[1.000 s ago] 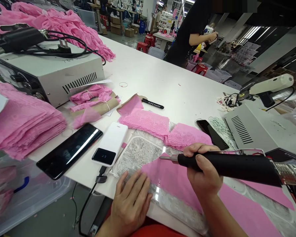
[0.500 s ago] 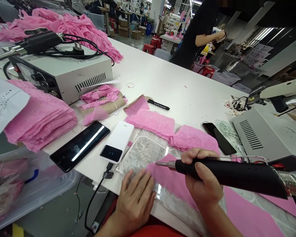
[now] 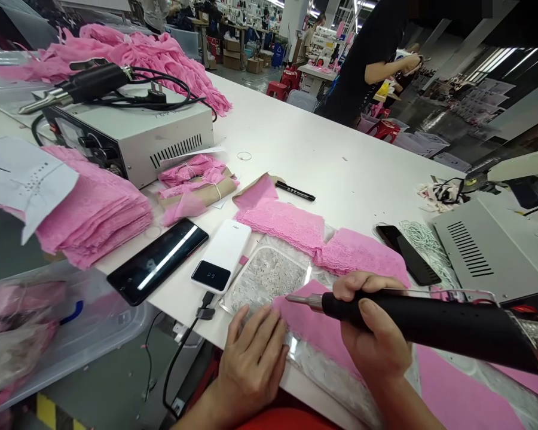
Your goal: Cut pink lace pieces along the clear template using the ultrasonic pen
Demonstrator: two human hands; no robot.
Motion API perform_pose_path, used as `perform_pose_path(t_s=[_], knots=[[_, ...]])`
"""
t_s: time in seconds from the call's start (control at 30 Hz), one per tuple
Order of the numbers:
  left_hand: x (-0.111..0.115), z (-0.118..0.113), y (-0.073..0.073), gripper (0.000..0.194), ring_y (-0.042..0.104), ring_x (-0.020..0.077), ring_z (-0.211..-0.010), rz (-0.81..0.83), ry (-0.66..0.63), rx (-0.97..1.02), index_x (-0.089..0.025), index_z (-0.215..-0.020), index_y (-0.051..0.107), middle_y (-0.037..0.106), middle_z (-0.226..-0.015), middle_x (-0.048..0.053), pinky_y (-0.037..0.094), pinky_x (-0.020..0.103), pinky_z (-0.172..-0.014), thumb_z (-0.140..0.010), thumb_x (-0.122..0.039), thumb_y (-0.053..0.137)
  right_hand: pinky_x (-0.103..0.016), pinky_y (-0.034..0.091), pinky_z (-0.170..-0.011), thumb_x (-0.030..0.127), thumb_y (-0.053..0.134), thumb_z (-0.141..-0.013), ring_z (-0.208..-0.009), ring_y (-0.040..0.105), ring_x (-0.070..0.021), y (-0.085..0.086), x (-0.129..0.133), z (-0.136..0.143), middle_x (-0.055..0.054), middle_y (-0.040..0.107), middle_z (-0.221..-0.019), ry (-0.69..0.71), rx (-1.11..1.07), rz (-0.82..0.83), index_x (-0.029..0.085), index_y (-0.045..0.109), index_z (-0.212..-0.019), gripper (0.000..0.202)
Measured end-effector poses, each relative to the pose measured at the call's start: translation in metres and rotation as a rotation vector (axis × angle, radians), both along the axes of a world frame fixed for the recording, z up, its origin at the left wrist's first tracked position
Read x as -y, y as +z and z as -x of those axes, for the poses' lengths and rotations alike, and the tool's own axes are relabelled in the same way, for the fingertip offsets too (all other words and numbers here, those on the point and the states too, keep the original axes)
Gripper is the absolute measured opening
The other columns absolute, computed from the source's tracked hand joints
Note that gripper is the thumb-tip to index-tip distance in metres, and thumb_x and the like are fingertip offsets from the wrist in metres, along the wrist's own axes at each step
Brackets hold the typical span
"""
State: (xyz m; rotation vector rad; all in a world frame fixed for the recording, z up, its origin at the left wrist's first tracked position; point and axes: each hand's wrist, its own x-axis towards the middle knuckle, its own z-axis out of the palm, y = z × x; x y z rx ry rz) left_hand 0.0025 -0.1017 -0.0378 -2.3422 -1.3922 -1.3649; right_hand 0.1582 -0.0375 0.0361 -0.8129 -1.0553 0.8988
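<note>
My right hand (image 3: pixel 376 334) is wrapped round a thick black handheld tool (image 3: pixel 434 325) with a pointed metal tip, which lies over a flat pink fabric piece (image 3: pixel 323 328). My left hand (image 3: pixel 253 358) rests flat, fingers a little apart, its fingertips at the fabric's left end near the tip. Whether the tip touches the cloth cannot be made out. Beneath the fabric is a clear, scuffed plate (image 3: pixel 269 275). Two stacks of pink lace pieces, one on the left (image 3: pixel 282 224) and one on the right (image 3: pixel 363 254), lie just behind it.
A white power bank (image 3: pixel 226 248) and a black phone (image 3: pixel 159 263) lie on the left, near a tall pink stack (image 3: pixel 94 209). Grey machine boxes stand at left (image 3: pixel 161 134) and right (image 3: pixel 497 245). Another person (image 3: pixel 363 65) stands beyond the white table (image 3: pixel 296 137).
The whole view has shifted slightly, moving the table's objects rightward in the picture. Both hands keep nearly the same pose, with the tool still held over the pink fabric.
</note>
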Motion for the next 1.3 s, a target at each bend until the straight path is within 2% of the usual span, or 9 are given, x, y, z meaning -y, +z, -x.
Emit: perform_pose_path(t_s=[0.23,0.8,1.0,1.13,1.23,1.3], knots=[[0.001,0.000,-0.001,0.026,0.059,0.0253,-0.114,0.018,0.030,-0.004,-0.011,-0.110,0.066,0.071,-0.108,0.012,0.035,0.046,-0.108,-0.085,-0.013,0.057,-0.030,0.048,-0.063,0.021,0.062,-0.076,-0.064,0.053,-0.0113,0.002,0.004,0.015,0.002,0.055,-0.075,0.050,-0.006,-0.001,0.023,0.057,-0.083,0.009],[0.001,-0.001,-0.001,0.025,0.060,0.0253,-0.113,0.014,0.031,0.004,-0.011,-0.109,0.066,0.072,-0.107,0.012,0.035,0.047,-0.109,-0.085,-0.013,0.056,-0.029,0.049,-0.061,0.020,0.061,-0.076,-0.063,0.053,-0.0110,0.000,0.004,0.017,0.002,0.055,-0.075,0.038,0.060,-0.025,0.023,0.055,-0.081,0.008],[-0.001,-0.001,-0.002,0.025,0.060,0.0259,-0.112,0.012,0.026,-0.003,-0.011,-0.109,0.066,0.072,-0.108,0.011,0.035,0.046,-0.107,-0.086,-0.014,0.056,-0.029,0.050,-0.062,0.017,0.062,-0.074,-0.063,0.055,-0.0108,0.005,0.002,0.013,0.001,0.058,-0.077,0.053,-0.057,-0.006,0.023,0.059,-0.083,0.012],[-0.002,0.004,-0.005,0.027,0.060,0.0266,-0.114,-0.016,-0.010,-0.033,-0.010,-0.112,0.065,0.071,-0.109,0.014,0.032,0.048,-0.110,-0.086,-0.011,0.060,-0.028,0.048,-0.057,0.020,0.063,-0.068,-0.061,0.054,-0.0104,0.024,0.003,-0.016,0.000,0.059,-0.081,-0.033,-0.130,-0.018,0.023,0.062,-0.086,0.018],[-0.010,0.011,-0.007,0.030,0.056,0.0280,-0.120,-0.071,-0.044,-0.069,-0.011,-0.113,0.065,0.070,-0.109,0.016,0.032,0.049,-0.111,-0.084,-0.009,0.064,-0.028,0.046,-0.053,0.025,0.063,-0.065,-0.057,0.050,-0.0094,0.042,0.009,-0.063,0.001,0.058,-0.083,-0.178,-0.134,-0.024,0.025,0.062,-0.092,0.028],[-0.017,0.011,-0.005,0.030,0.055,0.0282,-0.122,-0.093,-0.085,-0.074,-0.012,-0.112,0.065,0.070,-0.108,0.017,0.034,0.049,-0.110,-0.082,-0.007,0.066,-0.027,0.045,-0.051,0.028,0.063,-0.064,-0.055,0.049,-0.0087,0.052,0.020,-0.103,0.002,0.058,-0.081,-0.307,-0.138,-0.028,0.025,0.061,-0.090,0.026]])
